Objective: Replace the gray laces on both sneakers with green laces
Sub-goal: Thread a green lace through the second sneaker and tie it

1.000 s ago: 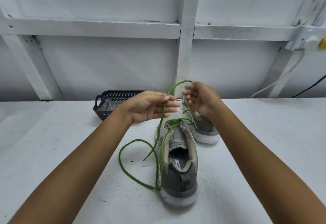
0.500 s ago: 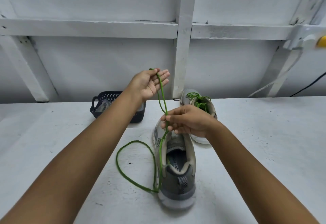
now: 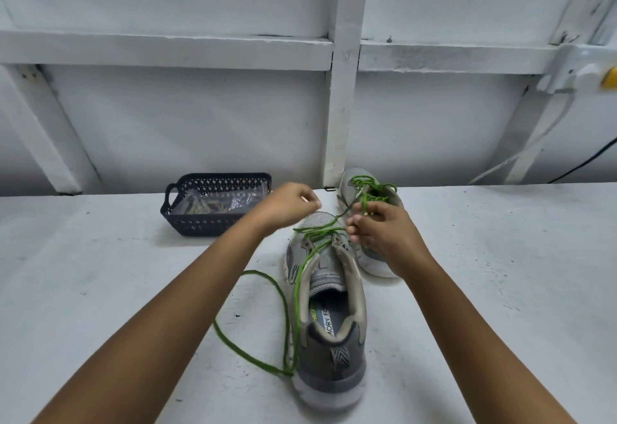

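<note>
Surface: white table (image 3: 100, 273) against a white wall (image 3: 167, 123).
Near sneaker (image 3: 334, 323): centre, green lace (image 3: 283, 306) through its far eyelets, slack looped on the table to its left.
Right hand (image 3: 384, 236): pinches the lace beyond the toe.
Left hand (image 3: 287, 205): curled, blurred; cannot tell its grip.
Far sneaker (image 3: 350, 179): green-laced, behind the right hand.
Basket (image 3: 213, 226): far left.

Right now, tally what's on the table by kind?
Sneakers: 2, near sneaker and far sneaker
Green laces: 2, loose lace and far lace
Baskets: 1, dark basket, contents not counted
Total: 5
</note>
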Demonstrator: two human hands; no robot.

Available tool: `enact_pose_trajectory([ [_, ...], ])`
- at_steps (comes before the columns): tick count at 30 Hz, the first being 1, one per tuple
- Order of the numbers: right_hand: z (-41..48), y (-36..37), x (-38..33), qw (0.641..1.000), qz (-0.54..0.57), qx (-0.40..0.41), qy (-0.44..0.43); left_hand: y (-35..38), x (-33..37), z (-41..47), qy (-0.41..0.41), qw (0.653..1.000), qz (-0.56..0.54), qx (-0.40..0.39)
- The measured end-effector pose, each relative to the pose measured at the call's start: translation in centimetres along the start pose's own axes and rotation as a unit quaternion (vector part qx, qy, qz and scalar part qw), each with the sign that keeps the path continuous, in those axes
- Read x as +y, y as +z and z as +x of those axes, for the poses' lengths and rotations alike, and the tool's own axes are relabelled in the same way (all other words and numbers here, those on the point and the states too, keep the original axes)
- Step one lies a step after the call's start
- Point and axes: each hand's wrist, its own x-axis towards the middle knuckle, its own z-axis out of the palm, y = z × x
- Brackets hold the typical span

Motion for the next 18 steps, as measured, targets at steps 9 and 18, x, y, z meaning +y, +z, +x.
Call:
enact_pose_trajectory([
  [9,0.9,0.7,4.0,0.993,-0.094,0.056,-0.032,4.2,-1.2,-0.6,-0.012,0.995,0.096,-0.037],
  [18,0.3,1.1,4.7,0.972,-0.164,0.118,-0.118,5.9,-2.2,-0.7,-0.022,0.999,0.032,0.020],
])
